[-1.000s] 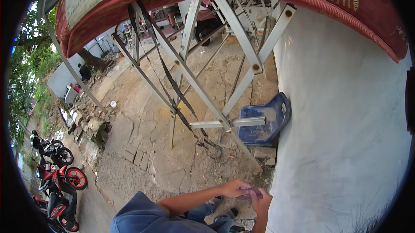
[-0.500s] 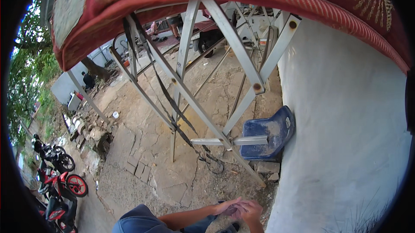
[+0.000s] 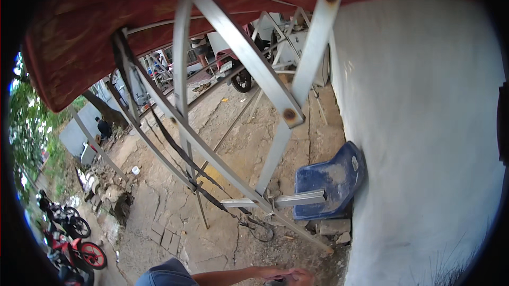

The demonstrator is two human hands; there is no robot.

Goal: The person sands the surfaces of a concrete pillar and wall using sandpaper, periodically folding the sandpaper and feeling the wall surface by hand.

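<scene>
My left hand (image 3: 269, 273) and my right hand (image 3: 300, 276) meet at the lower edge of the view, touching each other. Their fingers overlap and are partly blurred, so whether anything lies between them is unclear. Ahead of them stands a crossed frame of silver metal bars (image 3: 238, 36) with rusty bolts, beneath a red patterned cloth cover (image 3: 95, 36). A dark strap (image 3: 175, 145) hangs along the frame, its end looped near a low crossbar (image 3: 297, 198). Both hands are apart from the frame.
A blue plastic seat (image 3: 328, 185) leans against the white wall (image 3: 419, 127) on the right, above loose bricks (image 3: 335, 226). Motorbikes (image 3: 79, 249) are parked at the left, beside rubble (image 3: 111, 196). Another person (image 3: 103, 128) is by a tree trunk, far left. The ground is cracked concrete.
The view has shifted closer under the red cover, and the frame looks larger. My hands sit lower in the picture, still together.
</scene>
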